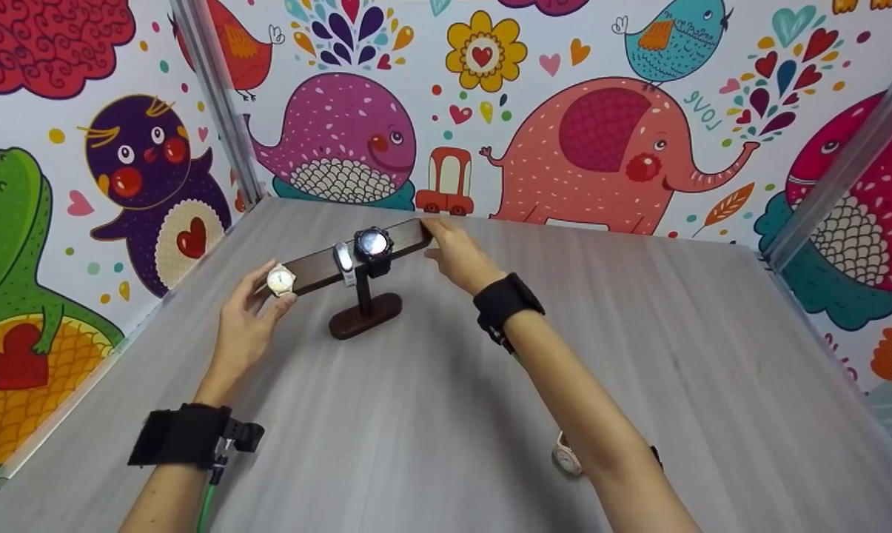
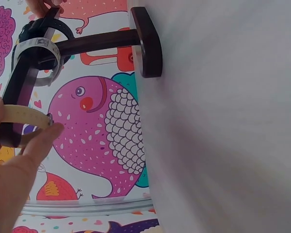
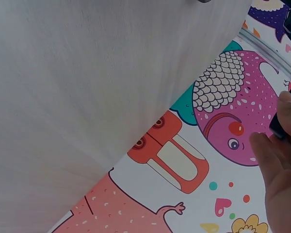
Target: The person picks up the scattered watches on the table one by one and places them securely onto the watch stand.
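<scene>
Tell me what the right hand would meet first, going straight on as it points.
The right hand would first meet the watch stand's right end, between its thumb and fingers. Past that, probably the wall with the purple whale, though depth is hard to judge.

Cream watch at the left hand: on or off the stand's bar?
On: in the left wrist view, the cream watch loops round the bar near its end, gripped by the left hand.

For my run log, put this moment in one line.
left hand: holds cream watch at end of watch stand | right hand: grips other end | between: silver band, black watch | table: pink watch
</scene>
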The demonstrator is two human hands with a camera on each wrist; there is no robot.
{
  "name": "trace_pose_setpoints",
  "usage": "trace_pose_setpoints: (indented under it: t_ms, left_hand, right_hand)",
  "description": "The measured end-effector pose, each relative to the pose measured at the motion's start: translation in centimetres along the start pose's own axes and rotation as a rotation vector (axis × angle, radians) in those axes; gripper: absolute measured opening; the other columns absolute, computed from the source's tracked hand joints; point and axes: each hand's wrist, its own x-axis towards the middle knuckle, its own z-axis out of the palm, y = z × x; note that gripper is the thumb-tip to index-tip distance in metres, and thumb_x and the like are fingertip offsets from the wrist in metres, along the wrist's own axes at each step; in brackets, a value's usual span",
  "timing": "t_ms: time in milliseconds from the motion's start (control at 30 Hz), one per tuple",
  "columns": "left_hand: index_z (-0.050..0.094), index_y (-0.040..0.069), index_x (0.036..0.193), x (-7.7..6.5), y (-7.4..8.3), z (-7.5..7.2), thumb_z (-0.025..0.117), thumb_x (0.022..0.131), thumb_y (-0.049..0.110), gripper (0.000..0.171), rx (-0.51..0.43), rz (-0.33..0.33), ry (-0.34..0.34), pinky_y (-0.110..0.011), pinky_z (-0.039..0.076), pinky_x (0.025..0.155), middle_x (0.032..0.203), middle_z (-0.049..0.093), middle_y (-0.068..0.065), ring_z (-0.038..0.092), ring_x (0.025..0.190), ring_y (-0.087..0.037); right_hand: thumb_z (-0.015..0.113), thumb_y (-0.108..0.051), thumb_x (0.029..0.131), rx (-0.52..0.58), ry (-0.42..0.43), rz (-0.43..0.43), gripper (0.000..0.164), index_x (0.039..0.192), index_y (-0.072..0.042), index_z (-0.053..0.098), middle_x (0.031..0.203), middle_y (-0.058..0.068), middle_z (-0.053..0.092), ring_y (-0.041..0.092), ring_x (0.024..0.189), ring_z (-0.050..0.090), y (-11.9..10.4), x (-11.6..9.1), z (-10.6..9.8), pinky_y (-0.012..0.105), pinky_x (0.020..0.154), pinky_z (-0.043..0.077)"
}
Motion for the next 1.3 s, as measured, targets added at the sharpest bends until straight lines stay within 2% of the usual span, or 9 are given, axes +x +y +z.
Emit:
trace_pose_setpoints:
  t_ms: [67,133,167,300,400,533,767,1067,1300]
  left_hand:
    - [0.049,-0.006,0.142,0.2,0.1,0.2,0.068,0.090,-0.002,0.056,-0.003,0.005,-0.001,-0.013,0.040,0.112,0.144,0.051,-0.026,0.053,0.133,-0.025]
    - [0.050,-0.006,0.142,0.3,0.2,0.4,0.069,0.090,-0.001,0.055,0.004,0.010,-0.001,-0.012,0.040,0.110,0.145,0.051,-0.026,0.051,0.135,-0.032]
    - [0.050,-0.006,0.141,0.4,0.2,0.5,0.069,0.090,-0.001,0.054,0.004,0.013,-0.001,-0.011,0.040,0.109,0.145,0.051,-0.026,0.053,0.134,-0.029]
    - [0.052,-0.003,0.141,0.6,0.3,0.9,0.069,0.090,0.000,0.054,0.008,0.007,-0.002,-0.002,0.043,0.096,0.142,0.053,-0.025,0.055,0.119,0.001]
    - [0.053,-0.002,0.141,0.9,0.3,1.2,0.071,0.090,0.001,0.054,0.001,-0.004,-0.009,-0.002,0.044,0.088,0.139,0.055,-0.024,0.053,0.106,0.008]
    - [0.056,0.000,0.139,1.5,0.3,1.4,0.074,0.088,0.003,0.055,0.019,-0.032,-0.029,-0.005,0.043,0.084,0.138,0.058,-0.022,0.054,0.102,0.003]
    - [0.058,0.006,0.139,2.6,0.4,1.2,0.080,0.085,0.013,0.058,0.070,-0.106,-0.103,-0.005,0.041,0.087,0.140,0.059,-0.014,0.052,0.108,-0.003]
    - [0.060,0.013,0.139,3.4,0.7,1.0,0.084,0.082,0.029,0.064,0.134,-0.162,-0.172,-0.018,0.042,0.084,0.141,0.059,-0.013,0.052,0.109,-0.018]
    - [0.062,0.011,0.136,4.3,1.6,0.6,0.087,0.077,0.025,0.065,0.227,-0.129,-0.249,-0.029,0.043,0.090,0.135,0.061,-0.018,0.055,0.112,-0.028]
  right_hand:
    - [0.063,-0.004,0.096,0.004,-0.004,0.006,0.056,0.148,0.003,0.043,0.144,0.022,0.054,0.032,0.131,0.056,0.0,0.0,0.0,0.038,0.113,0.047]
    - [0.064,-0.004,0.096,0.006,-0.009,0.014,0.057,0.148,0.003,0.043,0.144,0.022,0.054,0.032,0.132,0.056,0.1,0.0,0.0,0.039,0.113,0.046]
    - [0.064,-0.004,0.096,0.007,-0.013,0.018,0.058,0.149,0.003,0.043,0.145,0.021,0.054,0.032,0.132,0.056,0.1,0.0,0.0,0.039,0.113,0.046]
    - [0.065,-0.005,0.096,0.005,-0.030,0.019,0.059,0.150,0.002,0.041,0.146,0.021,0.052,0.032,0.133,0.054,0.0,0.0,-0.1,0.039,0.114,0.045]
    - [0.065,-0.005,0.095,0.000,-0.028,0.006,0.060,0.149,0.003,0.041,0.146,0.022,0.052,0.032,0.133,0.055,0.1,-0.1,-0.1,0.039,0.114,0.046]
    - [0.066,-0.005,0.095,-0.004,-0.016,-0.010,0.060,0.149,0.003,0.042,0.145,0.022,0.053,0.031,0.131,0.057,0.1,-0.2,-0.1,0.039,0.113,0.047]
    - [0.067,-0.004,0.094,0.008,-0.018,-0.017,0.062,0.149,0.003,0.041,0.146,0.022,0.051,0.032,0.132,0.056,0.3,-0.2,0.0,0.039,0.114,0.045]
    - [0.067,-0.006,0.094,0.007,-0.041,0.011,0.065,0.151,0.001,0.038,0.149,0.020,0.049,0.031,0.134,0.053,0.1,-0.2,0.1,0.039,0.116,0.043]
    - [0.068,-0.007,0.094,-0.011,-0.030,0.012,0.066,0.152,0.000,0.038,0.150,0.020,0.048,0.032,0.136,0.052,0.2,-0.3,0.2,0.039,0.116,0.044]
